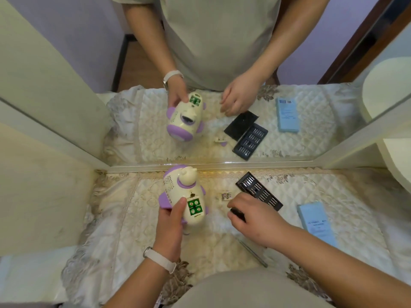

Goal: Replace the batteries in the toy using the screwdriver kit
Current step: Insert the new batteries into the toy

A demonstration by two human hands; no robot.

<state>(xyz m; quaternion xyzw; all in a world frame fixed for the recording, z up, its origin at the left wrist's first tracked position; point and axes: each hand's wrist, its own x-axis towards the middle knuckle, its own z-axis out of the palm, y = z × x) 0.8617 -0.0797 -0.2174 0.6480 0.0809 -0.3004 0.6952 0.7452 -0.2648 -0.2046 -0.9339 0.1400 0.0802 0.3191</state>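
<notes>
My left hand (pixel 169 227) grips the cream and purple toy (pixel 178 192) from below, tilted on the table. The toy's open battery compartment faces me, with green-topped batteries (pixel 195 207) inside. The small battery cover (pixel 226 196) lies on the cloth to the toy's right. My right hand (pixel 255 221) curls its thumb and fingers round the end of the black kit lid (pixel 238 213); most of the lid is hidden under the hand. Behind it lies the black bit tray (pixel 259 191), full of bits. The slim screwdriver (pixel 253 252) lies on the cloth below my right wrist.
A light blue box (pixel 317 223) lies at the right of the quilted tablecloth (pixel 124 218). A mirror (pixel 311 134) stands along the table's back edge and repeats the whole scene. Cream panels close in the left side, and a round cream shelf (pixel 398 174) juts in at the right.
</notes>
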